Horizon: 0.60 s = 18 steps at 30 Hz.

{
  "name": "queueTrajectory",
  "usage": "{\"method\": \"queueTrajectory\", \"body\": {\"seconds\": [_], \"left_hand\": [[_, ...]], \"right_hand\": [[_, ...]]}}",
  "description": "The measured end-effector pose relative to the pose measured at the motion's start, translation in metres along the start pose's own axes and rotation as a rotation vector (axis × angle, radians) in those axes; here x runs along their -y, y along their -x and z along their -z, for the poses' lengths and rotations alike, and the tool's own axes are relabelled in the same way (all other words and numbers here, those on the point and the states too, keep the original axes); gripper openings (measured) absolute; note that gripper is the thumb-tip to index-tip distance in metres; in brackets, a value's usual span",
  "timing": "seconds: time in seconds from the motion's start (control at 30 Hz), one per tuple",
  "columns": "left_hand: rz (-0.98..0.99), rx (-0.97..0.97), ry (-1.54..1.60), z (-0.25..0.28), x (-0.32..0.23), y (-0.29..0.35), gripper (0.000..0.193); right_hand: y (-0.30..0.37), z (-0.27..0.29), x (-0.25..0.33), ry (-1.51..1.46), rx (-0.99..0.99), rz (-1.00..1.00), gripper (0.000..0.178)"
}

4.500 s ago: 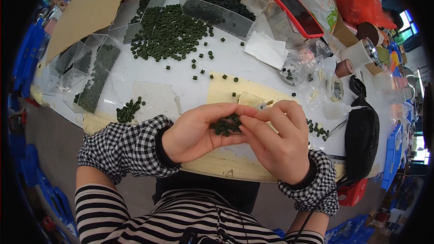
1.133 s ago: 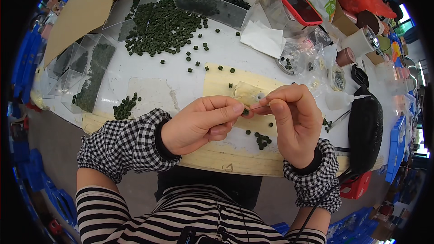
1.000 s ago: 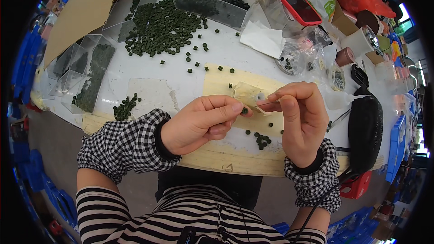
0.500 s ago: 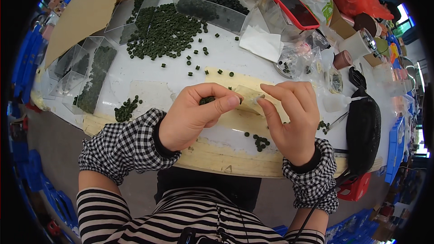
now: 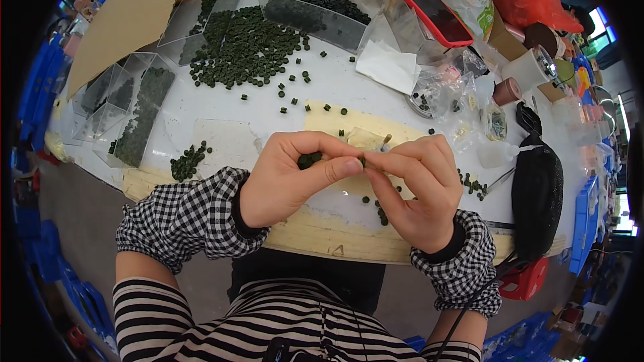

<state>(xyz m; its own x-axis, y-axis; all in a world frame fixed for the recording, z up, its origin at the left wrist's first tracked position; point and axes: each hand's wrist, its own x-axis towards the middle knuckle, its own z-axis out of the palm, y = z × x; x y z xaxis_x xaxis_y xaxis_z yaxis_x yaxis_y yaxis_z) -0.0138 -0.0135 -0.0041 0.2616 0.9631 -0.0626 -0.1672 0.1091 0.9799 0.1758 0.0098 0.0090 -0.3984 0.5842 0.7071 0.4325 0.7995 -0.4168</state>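
The fingertips of my left hand [image 5: 278,181] and my right hand [image 5: 426,194] meet over the table. Between them sits a small dark green grooved round piece [image 5: 363,161], mostly covered by the fingers. More green pieces [image 5: 308,160] are tucked in the curl of my left hand. Just beyond the fingertips, a thin upright peg [image 5: 386,139] stands by a pale yellow block [image 5: 362,137]. Small groups of like pieces lie near the hands: a left cluster [image 5: 188,162], a few pieces [image 5: 382,214] beside my right hand, and a right cluster [image 5: 473,184].
A large heap of green pieces [image 5: 245,47] spreads behind my left hand, near clear bins [image 5: 144,114] and a filled clear tray [image 5: 315,17]. Rightward are a red-cased phone [image 5: 429,10], white tissue [image 5: 387,66], plastic bags [image 5: 446,87], a squeeze bottle [image 5: 496,154] and a black mesh pouch [image 5: 538,194].
My right hand has moved left and down from beside the peg, its fingers closing against the left fingertips at the small piece. My left hand has barely shifted.
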Motion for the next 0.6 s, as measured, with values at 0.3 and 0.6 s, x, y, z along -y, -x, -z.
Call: {"method": "queueTrajectory", "body": {"seconds": [0.3,0.6], "left_hand": [[0.007,0.025,-0.069,0.0018,-0.0068,0.0029,0.017],[-0.055,-0.025,-0.145,0.0056,-0.0057,0.0011,0.016]], "right_hand": [[0.0013,-0.0002,-0.0004,-0.014,0.000,-0.006,0.028],[0.0048,-0.0029,0.0009,-0.094,0.017,-0.035,0.035]]}}
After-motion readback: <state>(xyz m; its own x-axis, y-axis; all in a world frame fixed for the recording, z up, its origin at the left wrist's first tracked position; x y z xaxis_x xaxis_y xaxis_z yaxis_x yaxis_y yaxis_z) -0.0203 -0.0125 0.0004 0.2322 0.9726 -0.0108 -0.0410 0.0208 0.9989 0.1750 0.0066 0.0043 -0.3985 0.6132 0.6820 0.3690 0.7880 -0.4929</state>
